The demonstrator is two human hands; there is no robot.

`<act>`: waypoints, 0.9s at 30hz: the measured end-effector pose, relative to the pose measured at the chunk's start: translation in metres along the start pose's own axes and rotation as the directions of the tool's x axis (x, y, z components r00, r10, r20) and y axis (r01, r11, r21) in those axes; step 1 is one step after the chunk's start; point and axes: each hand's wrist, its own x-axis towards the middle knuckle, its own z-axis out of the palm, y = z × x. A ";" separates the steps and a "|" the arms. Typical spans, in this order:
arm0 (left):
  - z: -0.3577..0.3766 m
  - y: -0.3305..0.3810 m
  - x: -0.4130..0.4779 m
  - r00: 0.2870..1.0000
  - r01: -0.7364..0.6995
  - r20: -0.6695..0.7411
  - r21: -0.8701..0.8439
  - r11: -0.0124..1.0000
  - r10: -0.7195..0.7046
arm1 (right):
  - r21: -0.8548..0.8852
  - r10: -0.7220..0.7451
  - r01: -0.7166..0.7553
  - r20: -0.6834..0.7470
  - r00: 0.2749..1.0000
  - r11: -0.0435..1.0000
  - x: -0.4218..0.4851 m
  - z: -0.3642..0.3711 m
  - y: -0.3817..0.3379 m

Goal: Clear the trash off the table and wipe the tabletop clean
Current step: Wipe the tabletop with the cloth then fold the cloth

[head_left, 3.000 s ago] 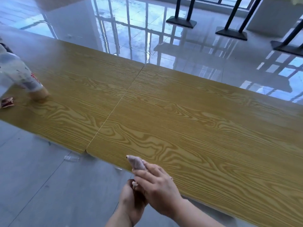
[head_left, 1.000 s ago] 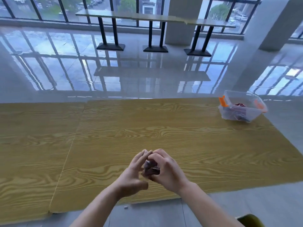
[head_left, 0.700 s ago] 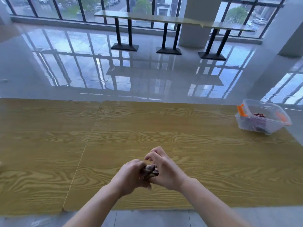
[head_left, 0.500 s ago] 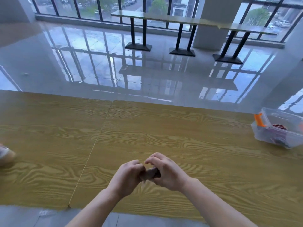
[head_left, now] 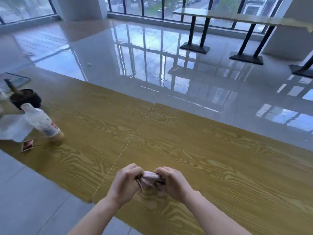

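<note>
Both hands meet over the near edge of the wood-grain table [head_left: 194, 150]. My left hand [head_left: 126, 184] and my right hand [head_left: 172, 182] pinch a small crumpled pinkish wrapper [head_left: 149, 178] between them, just above the tabletop. At the table's left end lies a tipped plastic bottle [head_left: 42, 122] with a white and red label, beside a white plastic bag [head_left: 11, 128]. A small red wrapper [head_left: 28, 145] sits near the left front edge. A dark bowl [head_left: 25, 99] with a utensil in it stands behind the bottle.
A seam [head_left: 133, 134] divides the two tabletops. A clear lid or tray [head_left: 15, 80] lies at the far left corner. Glossy grey floor surrounds the table; another long table [head_left: 237, 17] on black pedestals stands by the windows.
The view has swung left: the clear bin at the right has left the frame, and the bottle, bag and bowl at the left end have come in. Both hands stay together on the wrapper.
</note>
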 end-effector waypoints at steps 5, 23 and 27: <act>-0.003 -0.027 0.003 0.996 0.084 -0.034 0.169 0.982 -0.079 | 0.041 0.063 -0.062 -0.035 0.997 0.997 0.039 0.006 -0.004; 0.014 -0.073 0.046 0.971 0.018 0.211 0.420 0.908 -0.117 | -0.078 0.114 -0.108 0.077 0.990 0.991 0.075 0.014 0.026; 0.028 -0.079 0.049 0.966 0.001 0.226 0.479 0.878 -0.125 | -0.048 0.106 -0.108 -0.034 0.994 0.993 0.085 0.027 0.024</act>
